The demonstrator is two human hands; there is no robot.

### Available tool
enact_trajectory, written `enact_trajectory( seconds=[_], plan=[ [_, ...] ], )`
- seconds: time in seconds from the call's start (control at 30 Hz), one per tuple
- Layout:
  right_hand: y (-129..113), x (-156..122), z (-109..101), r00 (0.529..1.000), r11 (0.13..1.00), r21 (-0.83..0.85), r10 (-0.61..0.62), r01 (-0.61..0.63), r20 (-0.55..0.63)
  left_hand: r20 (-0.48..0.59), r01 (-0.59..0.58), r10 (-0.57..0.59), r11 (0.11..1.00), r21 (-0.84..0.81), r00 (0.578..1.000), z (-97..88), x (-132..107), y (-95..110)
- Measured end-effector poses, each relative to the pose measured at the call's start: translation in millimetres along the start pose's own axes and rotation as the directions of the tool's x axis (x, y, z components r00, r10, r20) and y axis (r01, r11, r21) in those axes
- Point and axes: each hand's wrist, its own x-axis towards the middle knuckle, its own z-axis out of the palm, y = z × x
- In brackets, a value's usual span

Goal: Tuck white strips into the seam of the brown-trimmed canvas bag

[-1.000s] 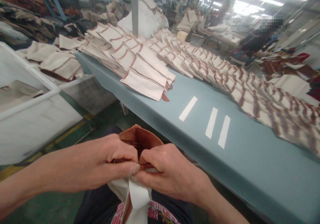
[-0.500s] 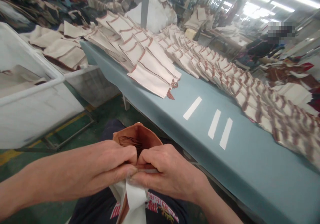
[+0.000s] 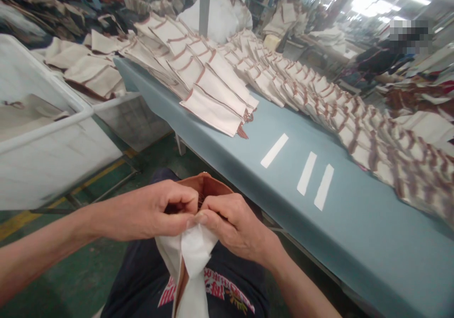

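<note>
My left hand (image 3: 156, 214) and my right hand (image 3: 234, 226) meet over my lap, both pinched on the top edge of a cream cloth bag (image 3: 189, 266) with a brown lining (image 3: 205, 185). The bag's brown mouth sticks up between my fingers and its pale body hangs down between my knees. Thumbs and forefingers press together at the rim. The nearest stack of finished cream bags (image 3: 213, 105) lies on the blue-grey table (image 3: 354, 233) beyond my hands.
Long overlapping rows of cream bags with brown trim (image 3: 336, 115) run along the table's far side. Three white tape strips (image 3: 307, 171) mark its surface. A white bin (image 3: 46, 138) stands at left on a green floor. Another person (image 3: 383, 58) is at the back right.
Both hands have lifted slightly and pulled more of the bag's pale cloth up between the fingers; less of the brown lining shows. The view has shifted a little.
</note>
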Motion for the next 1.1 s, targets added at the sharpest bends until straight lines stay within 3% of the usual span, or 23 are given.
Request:
enact_trajectory(
  seconds=[0.17, 0.3, 0.47, 0.73, 0.9, 1.1],
  plan=[
    [-2.3, 15.7, -19.7, 0.982, 0.976, -0.137, -0.179, 0.169, -0.060, 0.185, 0.120, -0.095, 0.984, -0.129, 0.978, -25.4, 6.1, 18.1],
    [1.0, 27.8, -29.0, 0.975, 0.964, -0.181, -0.209, 0.192, -0.076, 0.258, 0.135, -0.093, 0.979, -0.152, 0.962, -31.5, 10.0, 28.7],
    [11.4, 30.7, -29.2, 0.987, 0.988, -0.096, -0.129, 0.120, -0.099, 0.182, 0.144, -0.120, 0.982, -0.123, 0.976, -19.9, 16.3, 22.8],
    [25.7, 22.0, -26.4, 0.997, 0.985, 0.169, 0.057, -0.047, -0.056, 0.227, 0.221, -0.145, 0.905, -0.363, 0.963, 5.5, 38.7, -9.1],
    [29.5, 12.0, -26.4, 0.995, 0.951, 0.304, 0.081, -0.062, -0.051, 0.187, 0.219, -0.149, 0.865, -0.452, 0.971, 32.3, 44.5, -5.6],
    [36.4, -2.5, -30.1, 0.988, 0.923, 0.371, 0.138, -0.101, -0.074, 0.094, 0.175, -0.148, 0.861, -0.477, 0.984, 37.5, 39.4, -10.8]
  ],
)
